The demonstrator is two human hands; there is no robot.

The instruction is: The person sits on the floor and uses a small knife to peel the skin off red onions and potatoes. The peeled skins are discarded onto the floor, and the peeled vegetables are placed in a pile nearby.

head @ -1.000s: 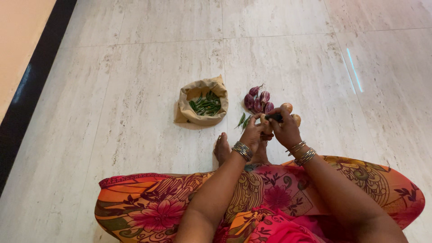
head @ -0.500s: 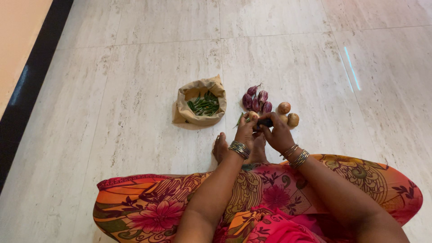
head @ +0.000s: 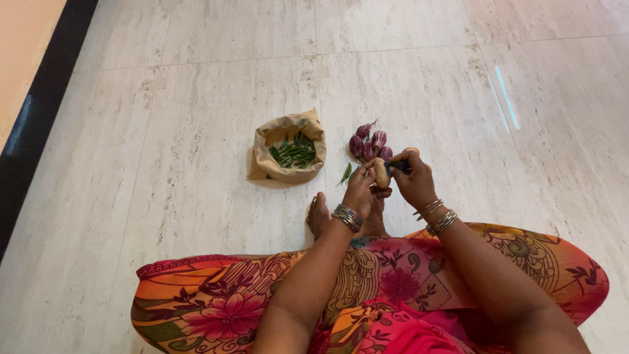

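Left hand: the left hand [head: 362, 189] is curling its fingers and thumb around a potato [head: 382, 174], gripping it from below and from its own side, with the wrist wearing a stack of metal bangles [head: 349, 217].
Right hand: the right hand [head: 414, 178] is closing around a dark-handled tool [head: 398, 166]; whether it is a peeler or a knife cannot be told. The fist is tight, and more bangles [head: 438, 216] are sitting on that wrist.
Potato: it is being held in the air between the two hands, just above the floor, touching the left fingers and meeting the tool's tip. Its long axis is standing nearly upright in the view, one end pointing away from the person and the other down toward the left palm.
Tool: its handle is lying roughly crosswise, running from the right fist toward the potato.
Just beyond the hands: a small heap of purple brinjals [head: 368, 144] is lying on the floor, stems pointing away from the person, and a few loose green chillies [head: 348, 173] are lying just beside the left hand.
Further out, past the left hand: a brown paper bag [head: 285, 156] with its rim rolled down is sitting open on the floor, holding more green chillies.
Below the hands: a bare foot [head: 319, 214] is resting on the floor, under the left wrist, and a bright orange flowered cloth [head: 216, 298] is covering the folded legs.
Floor: pale stone tiles [head: 164, 131] are stretching out on every side of the hands.
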